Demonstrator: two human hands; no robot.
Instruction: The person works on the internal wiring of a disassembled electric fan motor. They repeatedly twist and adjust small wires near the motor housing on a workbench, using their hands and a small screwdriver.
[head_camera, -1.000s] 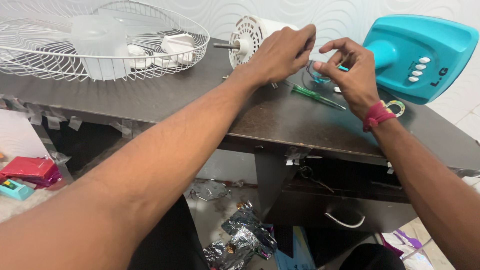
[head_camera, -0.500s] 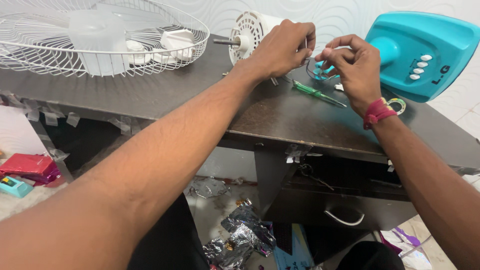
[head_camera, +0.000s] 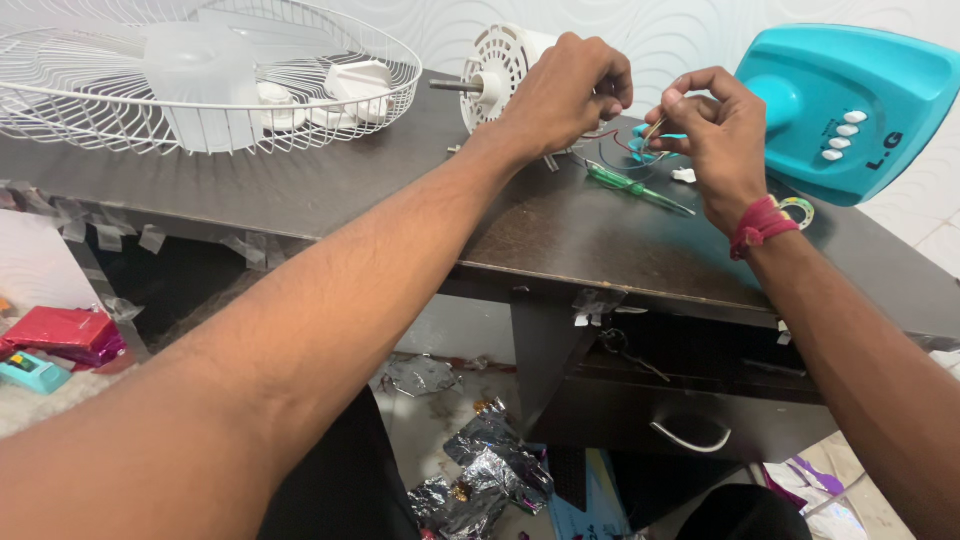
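— Where do we have the thin red, blue and pale wires (head_camera: 628, 146) just now?

— They run between our two hands, low over the dark brown tabletop (head_camera: 560, 225), coming out of the white round slotted plastic fan motor housing (head_camera: 505, 70). Their loose ends rise to our right hand (head_camera: 712, 135), which pinches them between thumb and forefinger.

— And the left hand (head_camera: 568, 92)?

— It is curled closed around the rear of the motor housing, just beside where the wires start. So both hands are on the work, but the right is the one at the wire ends; the left only steadies the housing.

— Which way does the motor lie?

— On its side, with its long axis across our view: the bare metal shaft (head_camera: 455, 86) points left, towards the white wire fan guard (head_camera: 200, 85), and the wires leave at the opposite, right end.

— How do the wires look?

— Slack, looped and very fine; we cannot tell whether the tips are stripped.

— What lies around?

— A green-handled screwdriver (head_camera: 638, 188) lies on the tabletop just below the wires, tip to the right. Beyond our right hand stands the turquoise plastic fan base (head_camera: 850, 100) with its white buttons.
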